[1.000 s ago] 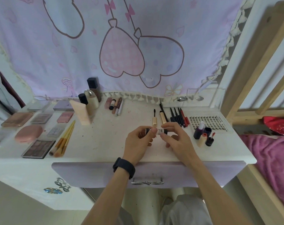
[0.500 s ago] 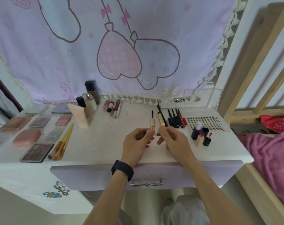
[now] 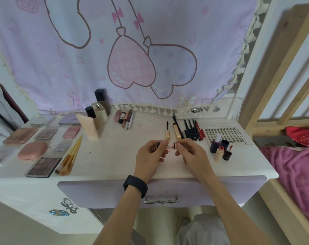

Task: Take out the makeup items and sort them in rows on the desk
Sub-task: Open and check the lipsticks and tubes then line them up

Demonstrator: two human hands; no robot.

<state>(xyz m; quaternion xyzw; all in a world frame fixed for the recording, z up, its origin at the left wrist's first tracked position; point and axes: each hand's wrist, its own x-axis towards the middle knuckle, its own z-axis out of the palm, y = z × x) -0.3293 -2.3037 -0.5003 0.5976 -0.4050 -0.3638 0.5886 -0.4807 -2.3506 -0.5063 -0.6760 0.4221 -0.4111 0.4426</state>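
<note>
I see the tube (image 3: 170,146), pink and white with a dark end, held level just above the front middle of the desk (image 3: 114,156), close before the gold mascara wands (image 3: 167,133). The left hand (image 3: 151,155) pinches its dark end, thumb and forefinger curled round it. The right hand (image 3: 190,153) pinches the other end the same way. A black band (image 3: 135,185) circles the left wrist. Lettering on the lash tray (image 3: 226,134) looks like XOYO; the tube's print I can't read.
</note>
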